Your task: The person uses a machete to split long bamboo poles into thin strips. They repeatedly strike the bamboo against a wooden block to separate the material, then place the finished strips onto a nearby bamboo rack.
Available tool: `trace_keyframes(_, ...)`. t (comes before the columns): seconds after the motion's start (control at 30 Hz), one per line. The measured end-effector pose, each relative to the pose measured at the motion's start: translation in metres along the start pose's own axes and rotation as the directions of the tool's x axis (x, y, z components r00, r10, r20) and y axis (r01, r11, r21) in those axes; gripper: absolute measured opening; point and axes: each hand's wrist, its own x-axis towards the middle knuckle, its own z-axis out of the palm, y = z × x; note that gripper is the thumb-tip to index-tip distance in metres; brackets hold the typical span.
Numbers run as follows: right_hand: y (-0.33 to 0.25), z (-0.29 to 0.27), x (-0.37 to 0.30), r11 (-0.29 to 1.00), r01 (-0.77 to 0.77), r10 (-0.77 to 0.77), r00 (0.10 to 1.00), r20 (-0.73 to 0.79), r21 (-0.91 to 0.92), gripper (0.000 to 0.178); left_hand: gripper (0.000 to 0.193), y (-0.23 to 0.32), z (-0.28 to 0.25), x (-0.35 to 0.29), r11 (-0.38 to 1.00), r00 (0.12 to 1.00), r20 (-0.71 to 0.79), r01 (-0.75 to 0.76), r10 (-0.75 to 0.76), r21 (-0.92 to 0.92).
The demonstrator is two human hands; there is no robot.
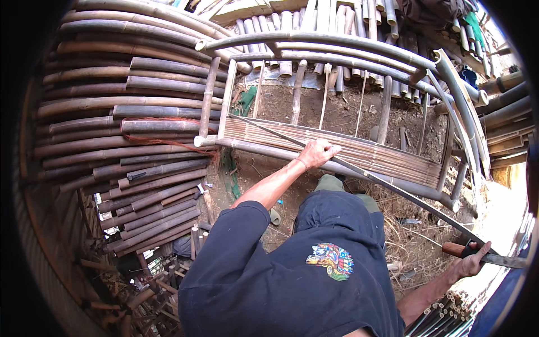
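A long dark bamboo strip (387,185) runs slantwise over a bamboo bench frame (264,147). My left hand (319,153) is closed on the strip, just above the frame's near rail. Lower right, my right hand (473,263) is closed around a knife with a wooden handle (452,249). The knife blade (508,260) points right. The strip's right end passes by my right fingers; whether they grip it too, I cannot tell. Thin bamboo slats (359,147) lie side by side in the frame, under the strip.
Stacked bamboo poles (84,106) fill the left side. More cut bamboo pieces (286,67) lie behind the frame, and thick poles (508,106) stand stacked at right. Thin bamboo rods (449,309) are bundled at lower right. Green netting (245,101) lies on the dirt floor (342,106).
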Motion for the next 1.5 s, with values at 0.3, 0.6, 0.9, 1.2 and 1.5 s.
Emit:
trace_keyframes(0.3, -0.001, 0.039, 0.004, 0.994, -0.093, 0.095, 0.995, 0.04, -0.049, 0.025, 0.055, 0.022, -0.028, 0.005, 0.983, 0.985, 0.056, 0.156, -0.162, 0.096)
trace_keyframes(0.6, 0.068, 0.077, 0.047, 0.954, -0.118, 0.141, 0.988, 0.067, -0.275, 0.024, 0.034, 0.132, 0.081, 0.094, 0.932, 0.838, 0.418, -0.356, 0.35, -0.067)
trace_keyframes(0.9, 0.177, 0.04, 0.092, 0.762, 0.266, -0.095, 0.947, 0.306, -0.59, 0.057, 0.042, 0.065, 0.155, 0.186, 0.976, 0.872, 0.49, -0.11, 0.005, 0.186)
trace_keyframes(1.2, 0.309, 0.041, 0.085, 0.368, 0.482, 0.06, 0.841, 0.538, -0.795, 0.056, 0.057, 0.029, 0.194, 0.225, 0.855, 0.825, 0.516, -0.081, -0.231, 0.512)
trace_keyframes(1.5, 0.488, 0.104, 0.064, 0.571, -0.029, 0.61, 0.684, 0.4, -0.82, 0.057, 0.052, -0.014, 0.245, 0.261, 0.85, 0.849, 0.408, 0.087, -0.336, 0.519)
